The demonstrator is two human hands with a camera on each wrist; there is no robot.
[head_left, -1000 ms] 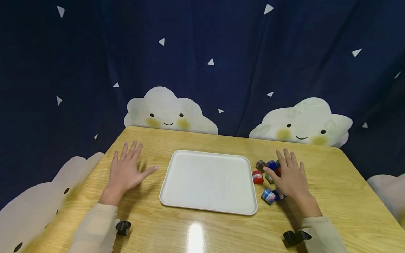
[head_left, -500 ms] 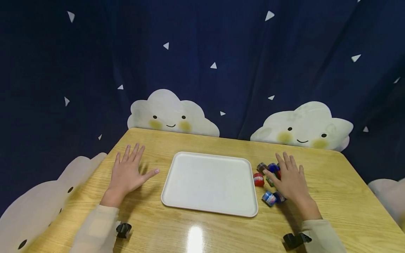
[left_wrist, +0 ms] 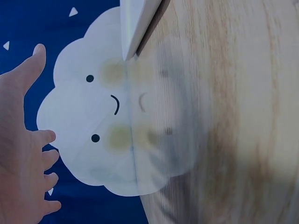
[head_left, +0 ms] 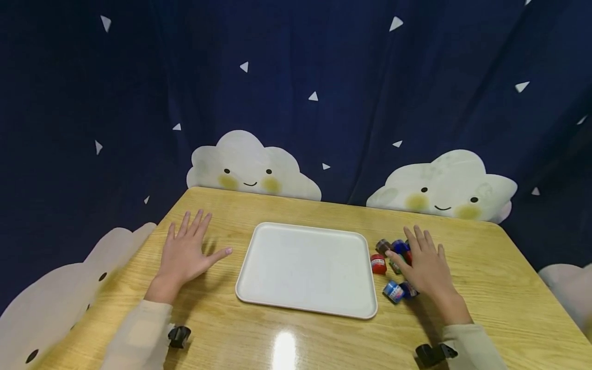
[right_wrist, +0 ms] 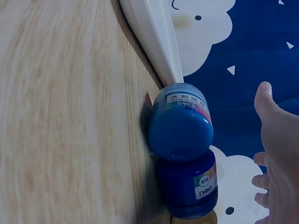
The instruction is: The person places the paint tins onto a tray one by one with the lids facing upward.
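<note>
Left hand and right hand were spread, holding nothing. Over last second both stayed so. Jars lay on table, right of tray, some partly hidden by right hand. None shifted; handling seemingly had not begun.

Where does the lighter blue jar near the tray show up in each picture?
Head: right of centre, lower half, the lighter blue jar beside a darker blue jar.
Left wrist: not in it.
Right wrist: just right of centre, above the darker blue jar.
Shared landmark: the white tray, partly visible at the top of both wrist views.
</note>
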